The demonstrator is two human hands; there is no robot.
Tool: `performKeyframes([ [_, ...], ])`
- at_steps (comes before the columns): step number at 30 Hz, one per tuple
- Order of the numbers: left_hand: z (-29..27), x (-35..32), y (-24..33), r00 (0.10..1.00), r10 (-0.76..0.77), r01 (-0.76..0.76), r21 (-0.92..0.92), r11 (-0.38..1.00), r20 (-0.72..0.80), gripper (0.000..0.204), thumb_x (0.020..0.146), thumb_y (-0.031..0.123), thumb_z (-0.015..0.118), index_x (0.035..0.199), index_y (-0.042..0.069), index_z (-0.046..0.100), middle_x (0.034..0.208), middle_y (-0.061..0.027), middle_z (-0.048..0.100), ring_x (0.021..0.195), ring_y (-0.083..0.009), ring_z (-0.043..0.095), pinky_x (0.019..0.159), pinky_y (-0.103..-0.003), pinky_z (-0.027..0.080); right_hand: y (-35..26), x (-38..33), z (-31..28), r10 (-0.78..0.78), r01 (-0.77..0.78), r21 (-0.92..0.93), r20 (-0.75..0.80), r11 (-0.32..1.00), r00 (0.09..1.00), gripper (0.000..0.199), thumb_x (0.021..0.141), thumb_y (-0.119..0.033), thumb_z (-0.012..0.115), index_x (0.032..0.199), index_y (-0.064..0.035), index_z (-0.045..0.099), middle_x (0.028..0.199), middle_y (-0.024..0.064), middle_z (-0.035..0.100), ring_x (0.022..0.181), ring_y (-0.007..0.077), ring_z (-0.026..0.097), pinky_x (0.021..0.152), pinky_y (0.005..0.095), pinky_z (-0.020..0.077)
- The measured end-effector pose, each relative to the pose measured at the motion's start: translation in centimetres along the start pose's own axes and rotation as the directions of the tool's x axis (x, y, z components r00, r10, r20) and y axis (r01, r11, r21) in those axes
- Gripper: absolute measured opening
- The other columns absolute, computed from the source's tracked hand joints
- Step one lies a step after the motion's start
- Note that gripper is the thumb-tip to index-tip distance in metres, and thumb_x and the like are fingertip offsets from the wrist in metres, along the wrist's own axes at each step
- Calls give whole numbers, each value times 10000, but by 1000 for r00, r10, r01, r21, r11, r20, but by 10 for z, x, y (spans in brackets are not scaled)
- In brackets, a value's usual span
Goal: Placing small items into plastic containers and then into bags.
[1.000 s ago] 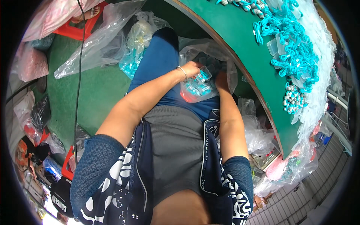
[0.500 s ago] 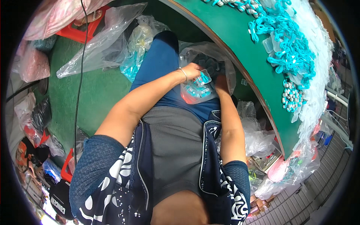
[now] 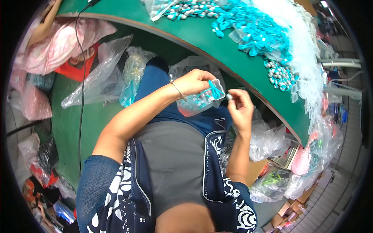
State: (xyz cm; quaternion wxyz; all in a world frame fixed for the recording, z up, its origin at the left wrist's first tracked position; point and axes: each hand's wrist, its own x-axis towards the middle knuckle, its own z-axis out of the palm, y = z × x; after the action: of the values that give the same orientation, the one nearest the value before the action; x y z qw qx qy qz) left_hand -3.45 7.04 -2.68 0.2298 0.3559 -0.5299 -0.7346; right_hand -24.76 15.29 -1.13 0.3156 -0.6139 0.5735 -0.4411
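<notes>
Tabletop (image 3: pixel 248 68) beyond, case (image 3: pixel 220 93) in left hand (image 3: pixel 194 82)

Green bench (image 3: pixel 248 66), brown edge. Green floor (image 3: pixel 66 139) below bench; red stool (image 3: pixel 91 64) near bench's left end. Right of bench: white pipes (image 3: pixel 342 63), grey lined surface (image 3: pixel 342 163).

The right hand (image 3: pixel 241 110) has been lifted from the plastic bag (image 3: pixel 184 66), with 1 small greyish piece (image 3: pixel 229 96) pinched beside the clear case (image 3: pixel 220 86); another person's forearm (image 3: pixel 42 32) has been brought into view.
</notes>
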Motion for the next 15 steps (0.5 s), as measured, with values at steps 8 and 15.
performKeyframes([
  [8,43,65,85,985,169,-164,165,973,-17,330,860,89,570,1147,-34,677,924,-65,705,748,-94,627,633,-255,498,11,72,-64,-476,284,-644,-144,711,867,334,735,102,587,1043,-17,638,990,155,612,945,343,589,840,428,484],
  [15,33,115,70,957,225,-166,292,942,-182,326,871,146,623,1135,-41,670,872,-67,695,712,-102,621,597,-261,492,4,72,-50,-438,272,-479,-278,835,855,223,795,32,594,995,-30,669,977,137,642,948,329,607,851,411,480],
])
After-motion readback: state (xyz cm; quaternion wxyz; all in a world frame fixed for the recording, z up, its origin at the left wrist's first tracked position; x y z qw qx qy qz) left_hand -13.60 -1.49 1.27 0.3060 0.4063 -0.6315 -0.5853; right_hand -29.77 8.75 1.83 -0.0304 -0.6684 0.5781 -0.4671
